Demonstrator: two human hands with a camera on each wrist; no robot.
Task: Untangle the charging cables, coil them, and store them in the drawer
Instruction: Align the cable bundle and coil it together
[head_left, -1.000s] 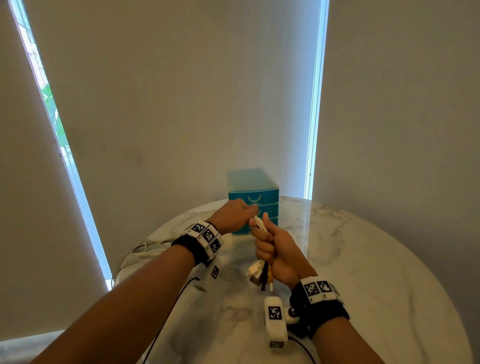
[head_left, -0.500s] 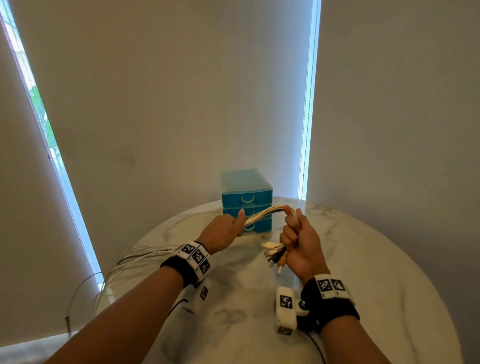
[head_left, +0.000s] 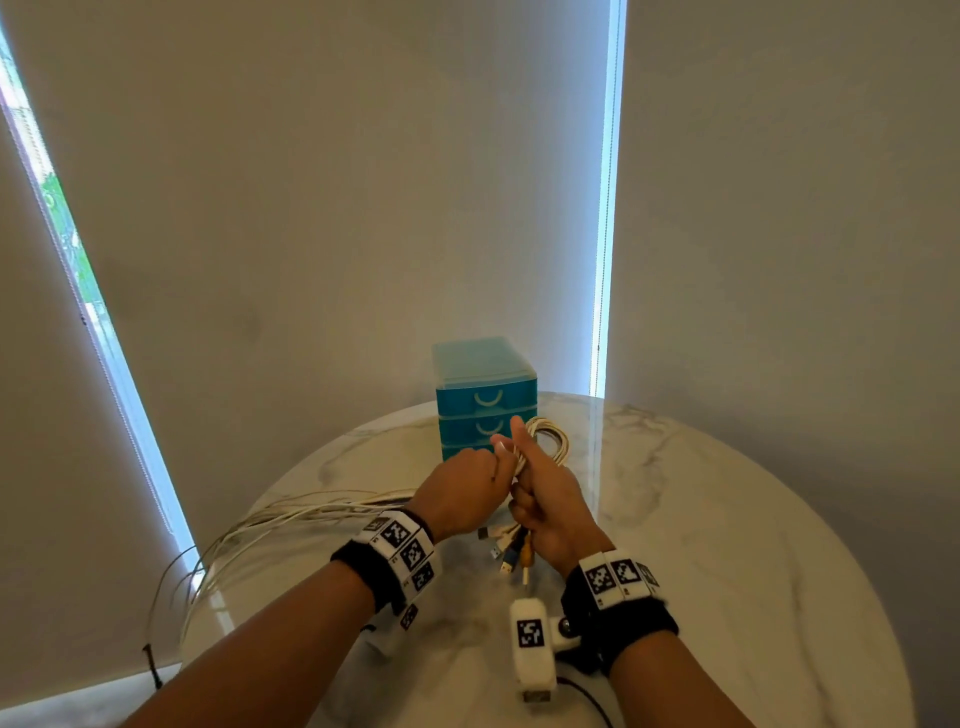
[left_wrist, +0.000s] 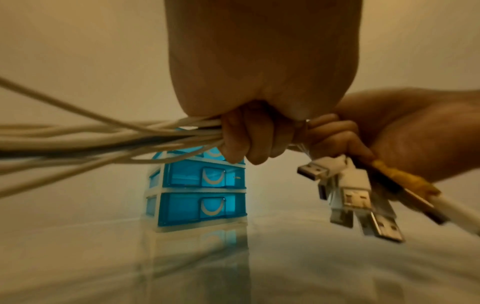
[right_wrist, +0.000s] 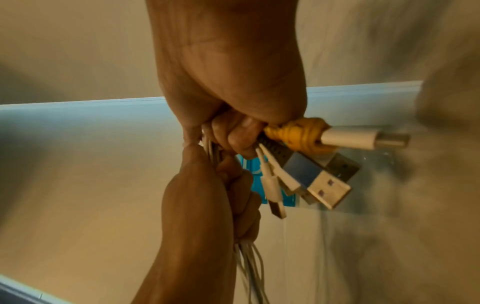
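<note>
Head view: your right hand (head_left: 545, 499) fists the cables (head_left: 550, 439), the started loop standing up at 12 o'clock, plugs (head_left: 506, 551) hanging at 6. Left hand (head_left: 460, 496), touching it at 9 o'clock, is curled tight on the same bundle; loose length trails toward 9 off the bench (head_left: 727, 545) edge. Drawer unit (head_left: 485, 395) sits just beyond at 12, all drawers closed. Likely next: left feeds another loop.

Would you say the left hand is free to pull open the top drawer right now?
Probably not yet: the left hand grips the cables, so it has no free fingers. The top drawer itself stands shut just beyond, with nothing blocking its handle.
</note>
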